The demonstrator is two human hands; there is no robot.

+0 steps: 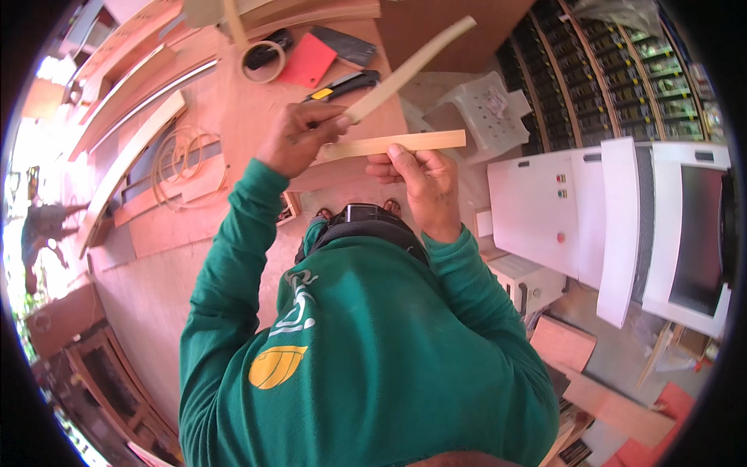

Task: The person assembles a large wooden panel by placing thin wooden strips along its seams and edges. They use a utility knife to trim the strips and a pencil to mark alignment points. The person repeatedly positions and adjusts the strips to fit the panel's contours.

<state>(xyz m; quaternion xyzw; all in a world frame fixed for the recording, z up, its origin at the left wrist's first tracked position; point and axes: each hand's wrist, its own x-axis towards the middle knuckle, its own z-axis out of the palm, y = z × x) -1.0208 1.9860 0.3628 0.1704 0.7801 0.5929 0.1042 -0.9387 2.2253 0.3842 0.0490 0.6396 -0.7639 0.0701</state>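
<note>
My left hand (299,136) is closed on a thin pale wood-coloured strip (412,68) that slants up to the right. My right hand (424,183) pinches a second straight length of pale strip (432,141) between thumb and fingers. That length runs level, its left end close under my left fingers. Whether the two lengths join at my left hand I cannot tell. Just beyond my left hand, a black and yellow utility knife (342,86) rests on the wooden worktable (249,117). Near it lie a red flat piece (307,61), a dark grey flat piece (345,45) and a tape-like roll (263,62).
Loose coiled strip (183,163) lies on boards at the left, beside long planks (132,167). A white plastic stool (486,117) stands right of the table. Farther right are a white machine cabinet (529,210) with buttons and a rack (607,70). Another person (47,233) is at far left.
</note>
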